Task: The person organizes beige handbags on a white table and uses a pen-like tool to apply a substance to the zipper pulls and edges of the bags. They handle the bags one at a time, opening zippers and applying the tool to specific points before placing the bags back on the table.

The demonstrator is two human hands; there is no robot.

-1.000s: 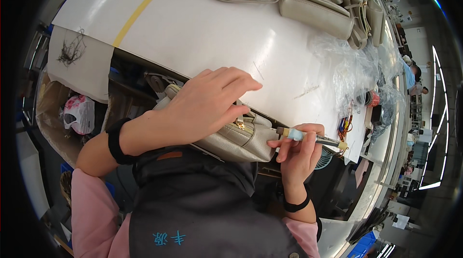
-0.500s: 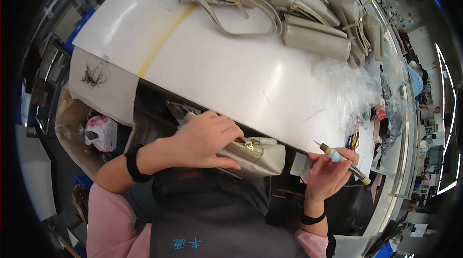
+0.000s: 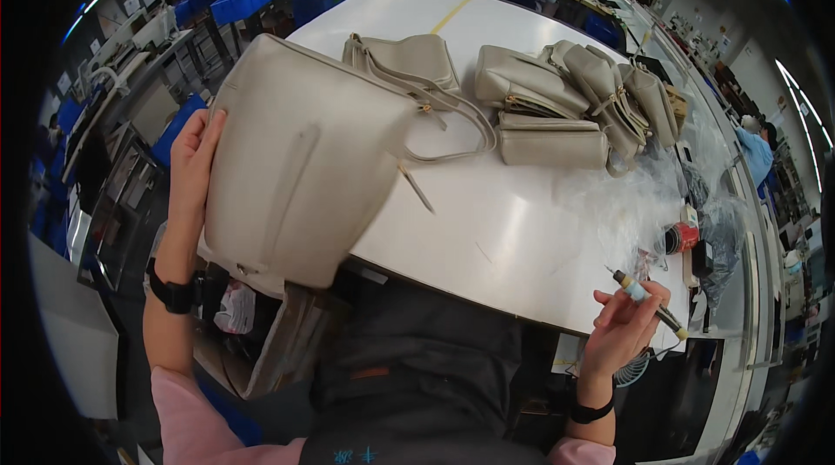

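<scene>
A large grey-beige bag (image 3: 261, 143) is held up at the left, tilted, its broad smooth panel facing me. My left hand (image 3: 193, 152) grips its left edge, thumb in front and the other fingers mostly hidden behind. The bag's zip pull dangles on the right side, over the white table (image 3: 487, 230). At the lower right, my right hand (image 3: 619, 339) holds a corded pen-shaped tool (image 3: 639, 294) with a thin metal tip pointing up and left. That tip is clear of the bag.
Behind the held bag lies another strapped bag (image 3: 426, 60). Several similar bags (image 3: 557, 143) cluster at the back right. Clear plastic wrapping (image 3: 622, 204) and a red can-like item (image 3: 680, 237) lie on the right. Below the held bag is an open carton (image 3: 283, 347).
My left hand has lifted the bag from my lap up to the left, its large panel now showing. My right hand still holds the tool. The view has tilted up.
</scene>
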